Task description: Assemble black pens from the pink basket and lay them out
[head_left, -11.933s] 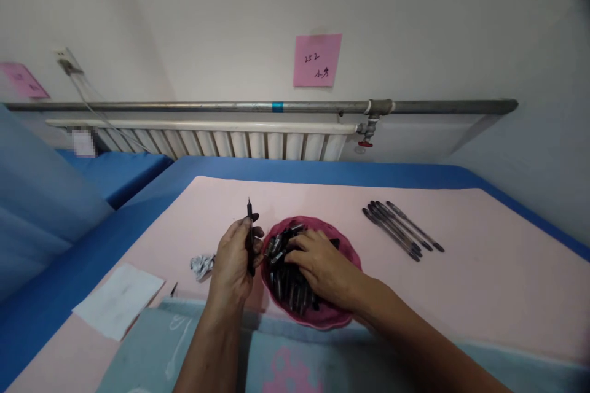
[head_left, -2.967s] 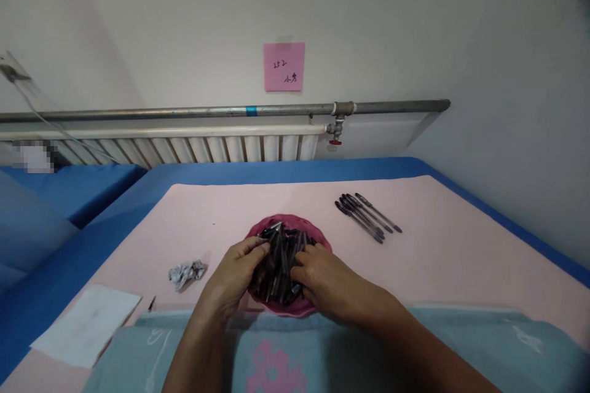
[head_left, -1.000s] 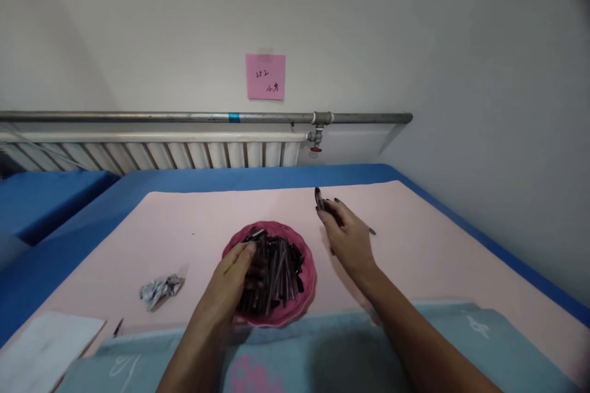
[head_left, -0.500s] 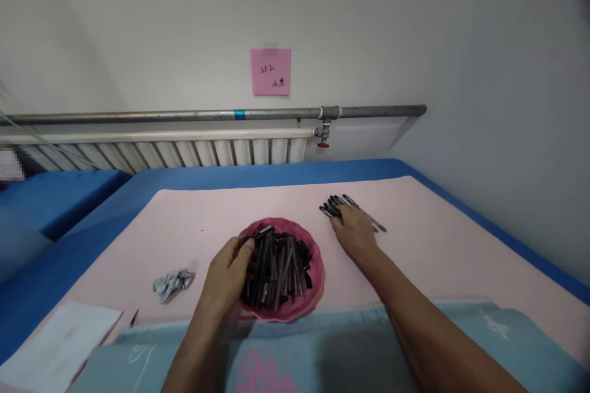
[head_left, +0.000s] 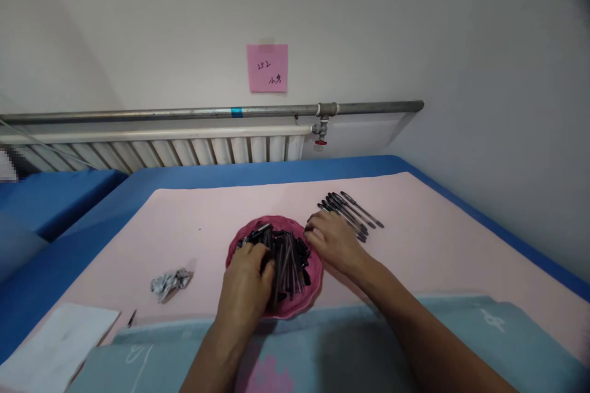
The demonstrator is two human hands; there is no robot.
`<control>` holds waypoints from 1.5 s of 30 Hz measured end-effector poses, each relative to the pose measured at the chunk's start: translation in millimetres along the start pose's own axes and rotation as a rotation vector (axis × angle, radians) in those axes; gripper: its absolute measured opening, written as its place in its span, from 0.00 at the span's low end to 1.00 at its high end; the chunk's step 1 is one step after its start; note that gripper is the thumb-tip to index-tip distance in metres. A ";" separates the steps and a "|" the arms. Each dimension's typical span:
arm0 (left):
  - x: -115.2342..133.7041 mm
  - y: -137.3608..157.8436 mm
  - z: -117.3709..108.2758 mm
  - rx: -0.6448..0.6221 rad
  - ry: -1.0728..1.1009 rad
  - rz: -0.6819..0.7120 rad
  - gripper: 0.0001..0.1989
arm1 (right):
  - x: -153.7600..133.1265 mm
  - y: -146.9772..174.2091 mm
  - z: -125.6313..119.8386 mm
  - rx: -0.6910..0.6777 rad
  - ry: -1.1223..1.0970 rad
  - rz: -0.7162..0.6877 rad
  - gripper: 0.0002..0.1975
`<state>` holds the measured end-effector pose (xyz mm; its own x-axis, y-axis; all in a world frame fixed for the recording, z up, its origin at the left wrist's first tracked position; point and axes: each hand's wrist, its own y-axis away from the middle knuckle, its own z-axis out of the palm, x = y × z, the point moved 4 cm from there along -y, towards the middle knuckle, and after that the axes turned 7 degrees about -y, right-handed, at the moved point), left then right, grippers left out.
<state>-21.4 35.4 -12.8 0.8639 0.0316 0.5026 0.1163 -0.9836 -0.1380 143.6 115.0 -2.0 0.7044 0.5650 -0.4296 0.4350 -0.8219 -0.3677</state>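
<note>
A pink basket (head_left: 315,287) with a wavy rim holds a heap of dark pen parts (head_left: 290,261), slim clear-grey barrels and black caps among them. My left hand (head_left: 246,276) lies over the heap's left side with its fingers bent down among the parts; what they grip is hidden. At the basket's upper right rim is my right hand (head_left: 334,239), fingers curved, thumb apart from them, nothing visible between. Beyond it, several capped black pens (head_left: 348,212) lie side by side in a slanting row on the pink tabletop (head_left: 207,209).
Left of the basket lies a crumpled grey-white wad (head_left: 170,284). A small dark pointed piece (head_left: 132,318) and a white sheet (head_left: 58,344) are at the near left. Light-blue cloth (head_left: 350,344) covers the near edge. Pipes and a radiator (head_left: 198,150) run along the wall behind.
My right hand has come away from the row of pens, back left to the basket's rim. My left hand has moved right, deeper over the heap. More of the pen row shows.
</note>
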 end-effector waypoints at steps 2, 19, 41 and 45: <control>5.8 1.9 3.0 0.015 -0.094 0.052 0.08 | -13.1 4.6 4.0 -0.089 0.099 -0.050 0.07; 25.4 11.5 12.5 -0.021 -0.482 -0.008 0.14 | -30.9 23.4 31.3 -0.223 0.193 0.126 0.14; -3.8 1.7 -4.3 -0.183 1.207 -0.451 0.07 | -30.6 10.3 3.6 0.123 -0.642 0.250 0.07; -6.8 1.0 -9.9 -0.106 1.295 -0.522 0.06 | -31.0 11.2 6.9 0.082 -1.104 0.425 0.08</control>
<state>-32.0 32.4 -7.9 -0.3336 0.2663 0.9043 0.1929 -0.9197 0.3420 122.8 88.7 1.5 -0.0987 0.0371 -0.9944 0.2175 -0.9743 -0.0580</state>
